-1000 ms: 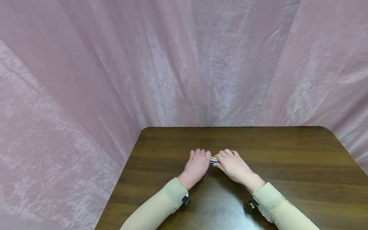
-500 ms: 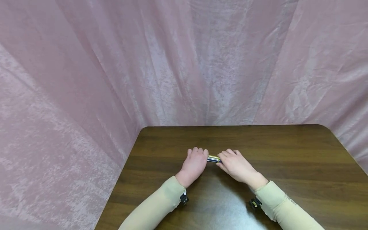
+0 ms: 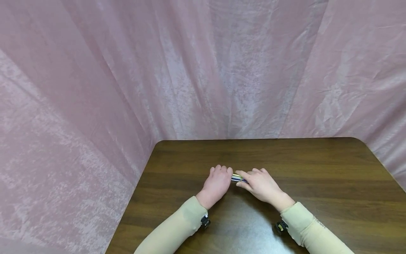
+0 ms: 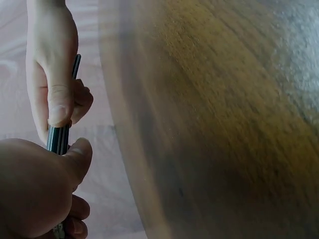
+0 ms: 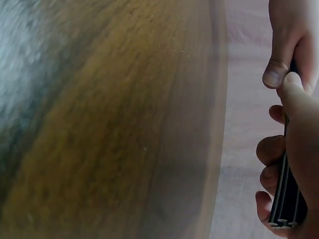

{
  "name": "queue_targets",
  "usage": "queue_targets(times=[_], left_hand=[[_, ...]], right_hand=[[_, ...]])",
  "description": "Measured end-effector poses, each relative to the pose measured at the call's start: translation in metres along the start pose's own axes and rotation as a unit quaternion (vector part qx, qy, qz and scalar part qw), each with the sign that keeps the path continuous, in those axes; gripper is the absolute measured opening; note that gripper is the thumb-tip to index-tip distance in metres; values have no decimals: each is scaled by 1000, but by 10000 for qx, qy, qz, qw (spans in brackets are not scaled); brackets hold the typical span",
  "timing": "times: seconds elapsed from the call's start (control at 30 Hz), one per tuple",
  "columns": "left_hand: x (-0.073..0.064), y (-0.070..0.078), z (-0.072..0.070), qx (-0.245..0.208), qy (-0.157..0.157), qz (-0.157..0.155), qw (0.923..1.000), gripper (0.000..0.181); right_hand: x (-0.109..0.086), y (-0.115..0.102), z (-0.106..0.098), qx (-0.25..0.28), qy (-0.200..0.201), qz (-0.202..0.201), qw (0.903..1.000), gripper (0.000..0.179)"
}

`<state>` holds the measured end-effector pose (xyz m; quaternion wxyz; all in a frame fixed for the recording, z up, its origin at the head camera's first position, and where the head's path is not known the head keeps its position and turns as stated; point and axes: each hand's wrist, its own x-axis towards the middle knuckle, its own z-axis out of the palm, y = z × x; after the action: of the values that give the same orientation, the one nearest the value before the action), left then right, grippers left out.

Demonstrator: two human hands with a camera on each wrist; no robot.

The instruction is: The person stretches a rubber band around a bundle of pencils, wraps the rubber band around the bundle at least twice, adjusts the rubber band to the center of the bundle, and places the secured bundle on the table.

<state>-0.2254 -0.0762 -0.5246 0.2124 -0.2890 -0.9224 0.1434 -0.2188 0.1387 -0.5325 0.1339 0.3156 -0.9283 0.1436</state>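
Observation:
A bundle of slim dark sticks, light-edged in the head view, spans the gap between my two hands. A thin yellowish band shows on it close to my right fingertips. My left hand grips one end, its fingers curled round the bundle. At the other side my right hand holds it between thumb and fingers. In the left wrist view, the right thumb lies along the sticks, just beyond the left thumb. The right wrist view shows several flat stick ends jutting out below my right palm.
Both hands are over a brown wood-grain table with rounded far corners. Behind it hangs a pink velvety curtain. Small black devices sit at both sleeve cuffs.
My hands drew slightly apart, then the left moved back a little to the right. The right fingers have loosened and stretched along the bundle, so more of it shows than one second ago.

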Motion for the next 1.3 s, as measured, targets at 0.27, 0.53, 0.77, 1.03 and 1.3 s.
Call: queue_targets(times=[0.27, 0.53, 0.77, 1.03, 1.3], left_hand=[[1, -3, 1, -55, 73, -263, 9996, 8], [3, -2, -6, 308, 476, -152, 9983, 11], [-1, 0, 0, 229, 272, 70, 9993, 11], [-2, 1, 5, 129, 309, 174, 9993, 9], [-4, 1, 6, -184, 23, 192, 9996, 6]], right_hand=[[-1, 4, -4, -194, 261, 3, 9995, 34], [3, 3, -1, -466, 377, -288, 9978, 27], [0, -1, 4, -590, 483, -476, 9960, 25], [-1, -6, 7, -460, 302, -287, 9981, 27], [-2, -8, 5, 18, 140, 29, 9999, 37]])
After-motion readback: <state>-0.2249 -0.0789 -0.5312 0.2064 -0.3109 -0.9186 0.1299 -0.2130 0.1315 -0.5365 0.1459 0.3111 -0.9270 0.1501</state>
